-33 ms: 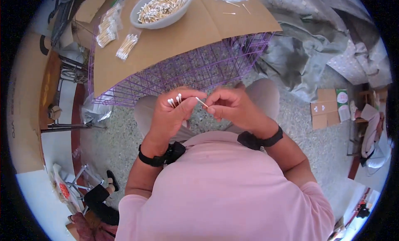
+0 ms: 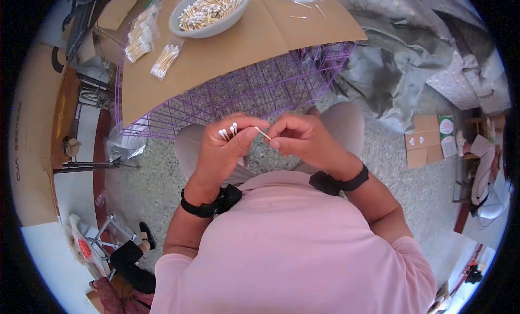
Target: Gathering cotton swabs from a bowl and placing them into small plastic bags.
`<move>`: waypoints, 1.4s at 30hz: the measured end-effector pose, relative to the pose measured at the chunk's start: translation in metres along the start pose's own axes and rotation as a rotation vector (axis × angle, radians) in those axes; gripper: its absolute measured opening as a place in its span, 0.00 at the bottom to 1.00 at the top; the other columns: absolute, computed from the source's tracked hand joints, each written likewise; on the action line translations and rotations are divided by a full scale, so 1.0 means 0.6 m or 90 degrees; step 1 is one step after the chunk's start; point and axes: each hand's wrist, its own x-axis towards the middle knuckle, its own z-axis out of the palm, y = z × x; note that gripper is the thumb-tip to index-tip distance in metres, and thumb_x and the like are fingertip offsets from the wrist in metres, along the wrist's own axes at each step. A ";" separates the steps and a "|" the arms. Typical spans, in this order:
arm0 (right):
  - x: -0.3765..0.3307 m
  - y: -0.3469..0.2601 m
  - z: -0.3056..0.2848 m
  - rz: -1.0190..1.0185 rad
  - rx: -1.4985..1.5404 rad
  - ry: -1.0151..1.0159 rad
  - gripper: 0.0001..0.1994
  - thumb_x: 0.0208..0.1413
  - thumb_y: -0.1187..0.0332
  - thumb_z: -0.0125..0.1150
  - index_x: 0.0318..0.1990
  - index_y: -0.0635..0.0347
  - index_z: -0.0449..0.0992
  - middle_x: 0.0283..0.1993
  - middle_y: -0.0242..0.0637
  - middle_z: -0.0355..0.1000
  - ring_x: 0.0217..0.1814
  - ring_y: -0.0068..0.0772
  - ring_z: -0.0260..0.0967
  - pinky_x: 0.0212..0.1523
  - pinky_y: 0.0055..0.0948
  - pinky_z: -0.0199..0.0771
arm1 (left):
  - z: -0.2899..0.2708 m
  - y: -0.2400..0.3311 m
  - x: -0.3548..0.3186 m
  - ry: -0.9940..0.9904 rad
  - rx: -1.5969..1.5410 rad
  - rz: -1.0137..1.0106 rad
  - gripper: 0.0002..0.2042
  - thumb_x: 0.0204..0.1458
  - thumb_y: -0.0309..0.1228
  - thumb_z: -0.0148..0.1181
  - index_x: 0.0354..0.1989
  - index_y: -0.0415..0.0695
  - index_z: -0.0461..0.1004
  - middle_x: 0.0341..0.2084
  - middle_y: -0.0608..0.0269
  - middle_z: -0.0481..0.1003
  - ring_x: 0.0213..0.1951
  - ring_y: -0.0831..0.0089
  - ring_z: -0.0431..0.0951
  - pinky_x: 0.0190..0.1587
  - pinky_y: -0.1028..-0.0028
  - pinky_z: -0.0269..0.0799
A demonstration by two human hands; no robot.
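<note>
One cotton swab (image 2: 263, 133) is held up between the left hand (image 2: 223, 143) and the right hand (image 2: 304, 139). One end is pinched by the right thumb and a finger. More swabs (image 2: 233, 130) are tucked in the bent left fingers; whether the lone tip is squeezed there cannot be told. If either grip is loosened, sticks could be dropped and dirtied on the speckled floor (image 2: 162, 178) below.

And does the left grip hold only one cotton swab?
No, the white tips of several cotton swabs stick out from the left grip.
</note>
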 end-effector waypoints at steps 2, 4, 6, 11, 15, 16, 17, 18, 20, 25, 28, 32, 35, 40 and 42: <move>0.001 0.005 -0.002 -0.002 -0.032 0.010 0.04 0.55 0.71 0.61 0.35 0.60 0.74 0.28 0.24 0.69 0.29 0.12 0.62 0.29 0.16 0.64 | 0.005 0.005 0.001 0.006 0.042 0.006 0.08 0.55 0.29 0.59 0.39 0.39 0.79 0.21 0.74 0.65 0.21 0.87 0.60 0.21 0.84 0.53; 0.002 0.011 -0.002 -0.050 -0.037 0.028 0.04 0.54 0.72 0.62 0.34 0.60 0.74 0.29 0.23 0.68 0.30 0.12 0.61 0.30 0.16 0.64 | 0.005 0.005 0.003 0.014 0.083 0.013 0.07 0.54 0.28 0.59 0.38 0.40 0.79 0.21 0.75 0.65 0.21 0.87 0.60 0.21 0.84 0.54; 0.002 0.009 0.000 -0.034 -0.029 0.034 0.04 0.53 0.73 0.62 0.33 0.60 0.74 0.29 0.23 0.68 0.31 0.12 0.62 0.31 0.17 0.64 | 0.001 -0.001 0.004 0.000 0.125 0.040 0.07 0.54 0.28 0.59 0.38 0.41 0.79 0.21 0.74 0.65 0.21 0.88 0.60 0.20 0.84 0.54; 0.002 0.017 -0.002 -0.027 -0.058 0.056 0.04 0.53 0.72 0.62 0.32 0.60 0.73 0.29 0.23 0.66 0.30 0.13 0.61 0.31 0.17 0.63 | 0.009 0.000 0.005 0.023 0.127 0.010 0.07 0.55 0.29 0.58 0.37 0.41 0.79 0.21 0.75 0.65 0.19 0.89 0.60 0.17 0.84 0.55; 0.000 0.019 -0.003 -0.029 -0.084 0.094 0.04 0.55 0.70 0.61 0.32 0.60 0.73 0.28 0.23 0.65 0.29 0.13 0.60 0.29 0.17 0.62 | 0.012 -0.013 0.002 0.082 0.088 0.003 0.08 0.57 0.31 0.57 0.38 0.40 0.79 0.20 0.75 0.65 0.18 0.89 0.61 0.16 0.84 0.55; 0.001 0.019 -0.004 -0.020 -0.069 0.104 0.05 0.56 0.70 0.60 0.33 0.60 0.73 0.28 0.23 0.65 0.29 0.13 0.59 0.29 0.18 0.61 | 0.011 -0.016 0.001 0.083 0.086 0.004 0.08 0.57 0.31 0.57 0.38 0.40 0.79 0.20 0.75 0.65 0.18 0.89 0.61 0.16 0.84 0.55; 0.000 0.017 -0.005 -0.018 -0.071 0.104 0.05 0.56 0.70 0.60 0.33 0.60 0.73 0.28 0.23 0.65 0.29 0.13 0.59 0.29 0.18 0.61 | 0.010 -0.020 0.000 0.104 0.043 -0.009 0.09 0.57 0.31 0.56 0.39 0.40 0.78 0.19 0.75 0.65 0.18 0.90 0.61 0.16 0.84 0.55; 0.001 0.013 -0.006 -0.024 -0.090 0.101 0.05 0.56 0.69 0.60 0.34 0.60 0.74 0.28 0.24 0.65 0.29 0.14 0.59 0.28 0.18 0.61 | 0.010 -0.022 -0.001 0.125 -0.001 -0.021 0.09 0.58 0.31 0.56 0.39 0.39 0.78 0.18 0.75 0.65 0.17 0.90 0.60 0.16 0.85 0.54; 0.003 0.011 -0.009 -0.030 -0.111 0.098 0.05 0.56 0.68 0.59 0.34 0.60 0.74 0.28 0.24 0.65 0.29 0.14 0.59 0.28 0.19 0.61 | 0.009 -0.024 0.000 0.122 -0.010 -0.026 0.09 0.58 0.30 0.55 0.40 0.38 0.77 0.17 0.75 0.64 0.18 0.88 0.60 0.18 0.83 0.53; 0.006 0.005 -0.012 -0.096 -0.225 0.161 0.03 0.54 0.71 0.60 0.34 0.59 0.76 0.29 0.29 0.65 0.28 0.17 0.61 0.28 0.19 0.61 | 0.014 -0.021 0.003 0.129 -0.028 -0.049 0.09 0.59 0.30 0.53 0.40 0.37 0.76 0.15 0.75 0.64 0.18 0.87 0.59 0.20 0.83 0.52; 0.012 0.000 -0.019 -0.187 -0.326 0.186 0.03 0.52 0.74 0.59 0.34 0.59 0.76 0.29 0.28 0.65 0.28 0.17 0.61 0.29 0.20 0.63 | 0.016 -0.019 0.005 0.145 0.057 -0.116 0.09 0.59 0.30 0.53 0.40 0.37 0.76 0.15 0.75 0.65 0.18 0.87 0.58 0.20 0.83 0.51; 0.018 -0.017 -0.025 -0.211 -0.316 0.168 0.04 0.49 0.77 0.60 0.34 0.59 0.75 0.30 0.29 0.66 0.29 0.16 0.62 0.29 0.19 0.64 | 0.010 -0.029 0.005 0.077 0.140 -0.154 0.09 0.58 0.31 0.54 0.39 0.38 0.77 0.16 0.76 0.66 0.19 0.88 0.62 0.20 0.83 0.59; 0.019 -0.034 -0.016 -0.100 -0.233 0.200 0.04 0.50 0.77 0.61 0.34 0.60 0.75 0.32 0.28 0.68 0.31 0.14 0.64 0.30 0.18 0.66 | 0.012 -0.042 0.001 0.018 0.134 -0.163 0.08 0.58 0.31 0.55 0.38 0.39 0.77 0.17 0.76 0.67 0.19 0.87 0.64 0.21 0.83 0.64; 0.023 -0.006 -0.006 -0.095 0.047 0.177 0.04 0.54 0.75 0.62 0.35 0.62 0.74 0.33 0.27 0.70 0.33 0.14 0.66 0.34 0.16 0.69 | 0.030 -0.032 0.006 -0.007 0.078 -0.154 0.07 0.57 0.30 0.57 0.37 0.40 0.76 0.19 0.76 0.67 0.20 0.87 0.65 0.21 0.83 0.64; 0.025 0.003 -0.007 -0.107 0.011 0.164 0.04 0.54 0.75 0.62 0.35 0.62 0.74 0.33 0.27 0.71 0.33 0.14 0.67 0.34 0.16 0.69 | 0.030 -0.035 0.005 0.002 0.083 -0.149 0.06 0.56 0.30 0.58 0.35 0.41 0.76 0.19 0.76 0.67 0.20 0.88 0.64 0.20 0.83 0.62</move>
